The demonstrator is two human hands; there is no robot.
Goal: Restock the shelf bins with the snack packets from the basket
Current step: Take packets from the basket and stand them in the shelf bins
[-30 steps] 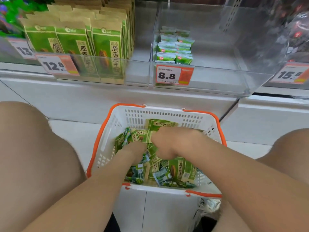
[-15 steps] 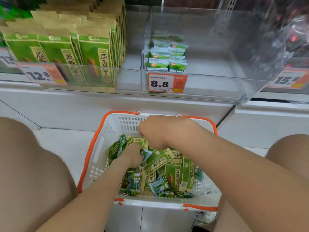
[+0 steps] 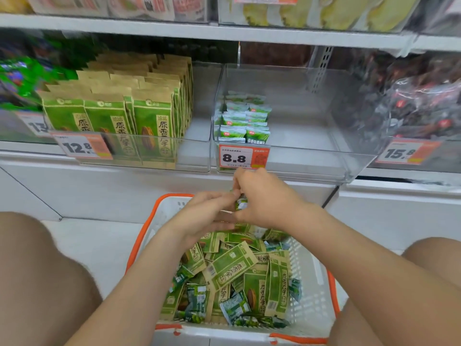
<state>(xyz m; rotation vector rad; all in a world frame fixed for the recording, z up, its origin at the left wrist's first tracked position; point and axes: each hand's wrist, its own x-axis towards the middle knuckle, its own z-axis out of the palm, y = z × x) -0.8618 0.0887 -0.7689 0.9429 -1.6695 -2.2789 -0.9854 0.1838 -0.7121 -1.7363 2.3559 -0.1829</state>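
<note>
Both hands meet over the basket (image 3: 310, 275), centre frame.
The right hand (image 3: 267, 198) curls tight round a small green packet (image 3: 241, 204); the left hand (image 3: 204, 216) lays nearly straight fingers against it, just below the 8.8 bin (image 3: 311, 159).

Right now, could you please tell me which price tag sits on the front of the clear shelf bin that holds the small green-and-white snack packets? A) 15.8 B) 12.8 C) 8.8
C: the orange 8.8 price tag is fixed to the front wall of the clear shelf bin, directly below the stacked small green-and-white snack packets.
</note>
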